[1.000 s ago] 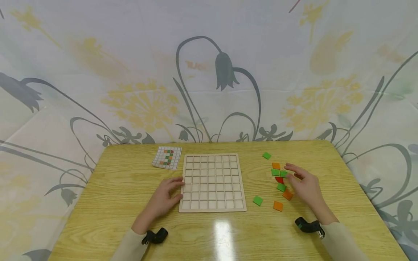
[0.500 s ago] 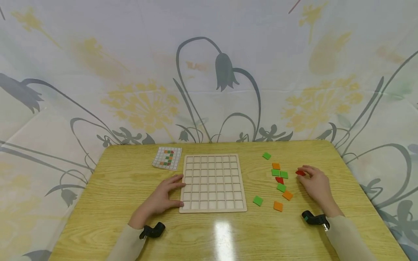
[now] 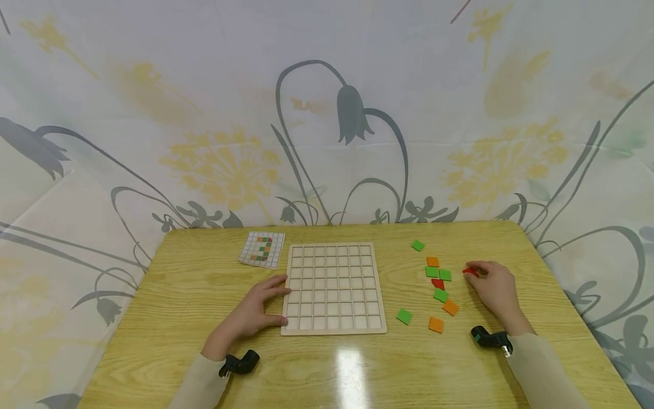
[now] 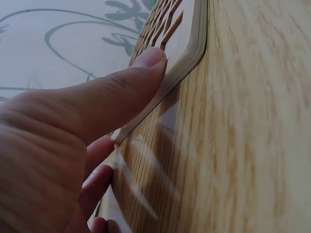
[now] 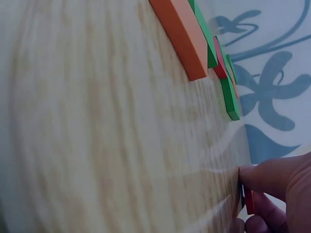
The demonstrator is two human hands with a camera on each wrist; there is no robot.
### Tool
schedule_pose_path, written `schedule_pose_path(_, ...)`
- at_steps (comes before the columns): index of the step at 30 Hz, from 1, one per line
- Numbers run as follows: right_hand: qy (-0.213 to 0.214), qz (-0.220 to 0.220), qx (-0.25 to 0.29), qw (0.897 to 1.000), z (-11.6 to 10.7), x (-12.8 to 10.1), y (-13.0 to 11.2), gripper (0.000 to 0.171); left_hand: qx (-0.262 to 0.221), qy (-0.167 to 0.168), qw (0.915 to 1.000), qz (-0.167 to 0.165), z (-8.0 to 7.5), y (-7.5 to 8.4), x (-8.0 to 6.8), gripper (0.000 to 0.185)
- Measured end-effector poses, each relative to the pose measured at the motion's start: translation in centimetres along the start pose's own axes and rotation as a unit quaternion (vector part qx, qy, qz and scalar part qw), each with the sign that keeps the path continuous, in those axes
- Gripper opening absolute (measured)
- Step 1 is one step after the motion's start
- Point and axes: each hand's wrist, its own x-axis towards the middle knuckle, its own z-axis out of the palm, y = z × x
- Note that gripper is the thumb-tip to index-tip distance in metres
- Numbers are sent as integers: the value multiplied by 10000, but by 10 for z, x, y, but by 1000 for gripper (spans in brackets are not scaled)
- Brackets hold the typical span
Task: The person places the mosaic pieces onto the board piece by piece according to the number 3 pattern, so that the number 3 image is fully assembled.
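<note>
My right hand [image 3: 494, 289] pinches a red tile [image 3: 470, 272] between thumb and fingers, low over the table and right of the scattered tiles. In the right wrist view the red tile [image 5: 249, 201] shows partly behind the thumb. My left hand [image 3: 254, 309] rests at the left edge of a pale wooden grid board [image 3: 379, 295], fingers fairly straight and spread. In the left wrist view the thumb of my left hand [image 4: 92, 107] lies on the rim of the board [image 4: 187, 58]. Every square of the grid is bare.
Several green tiles [image 3: 432, 272] and orange tiles [image 3: 436, 325] lie right of the board, with a second red tile [image 3: 438, 284] among them. A pattern card [image 3: 262, 249] with coloured squares lies beyond my left hand. A flower-printed cloth [image 3: 327, 142] hangs behind the table [image 3: 204, 272].
My right hand has moved right, away from the green tiles, and now pinches a red tile. My left thumb has come down along the board's edge to touch it near the front corner.
</note>
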Motion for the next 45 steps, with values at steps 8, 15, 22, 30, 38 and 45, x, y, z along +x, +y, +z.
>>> schedule_pose_path(8,-26,49,-179,9998,0,0,1,28,16,-32,10000,-20,1,-2,0,59)
schedule_pose_path(15,14,-11,-101,9999,-4,-3,-7,28,59,-70,10000,3,1,-1,0,58)
schedule_pose_path(22,-57,-267,234,9994,-1,-4,-26,26,101,-89,9999,38,4,-2,0,58)
schedule_pose_path(30,-95,-746,532,9957,11,5,-52,19,-177,-5,9998,61,7,-1,2,57)
schedule_pose_path(38,-409,-936,910,9906,31,18,-79,19,-320,-44,9994,81,5,0,3,58)
schedule_pose_path(45,-682,-1285,997,9843,51,26,-102,22,-356,-107,9992,122,5,1,1,58)
